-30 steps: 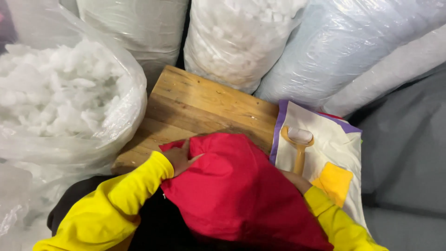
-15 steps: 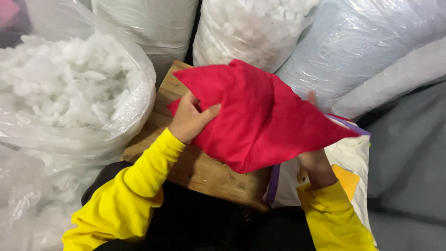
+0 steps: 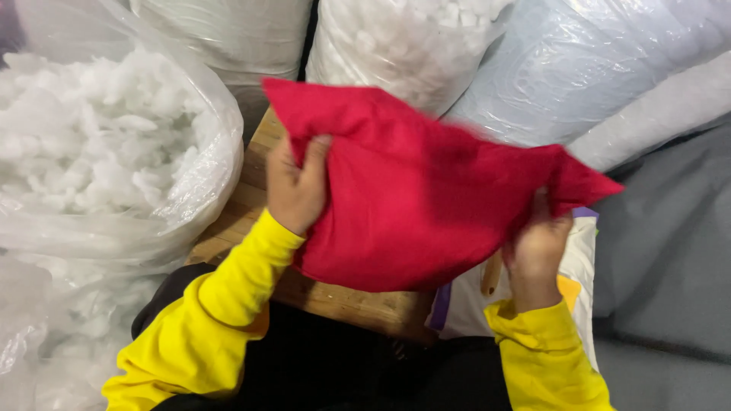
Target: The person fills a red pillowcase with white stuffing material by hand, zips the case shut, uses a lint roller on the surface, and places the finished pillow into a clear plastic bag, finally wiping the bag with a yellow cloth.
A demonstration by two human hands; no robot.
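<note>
Red cushion cover [image 3: 426, 198] is hanging in the air between both hands, lifted clear of the wooden table [image 3: 251, 205] beneath it. Its long axis is running from upper left to lower right across the view, with 1 corner pointing up toward the bags at the back and the opposite corner jutting out past the right hand.

The left hand [image 3: 295, 186] is gripping the cover's left edge, thumb and fingers pressed together on a fold of the red fabric. The right hand [image 3: 537, 251] is pinching the lower right edge, its fingers mostly hidden behind the cloth, so how deep the grip goes is not clear. The 2 hands are sitting at opposite ends of the long axis, each touching the cover, so neither is nearer than the other. Both arms are wearing yellow sleeves [image 3: 221, 320].

To the left, an open clear plastic bag [image 3: 205, 190] of white fluffy stuffing [image 3: 91, 144] is standing just beside the table. More filled clear bags [image 3: 396, 46] are leaning behind. Under the right hand, a white printed cloth [image 3: 579, 266] with a purple border is lying half off the table edge.
</note>
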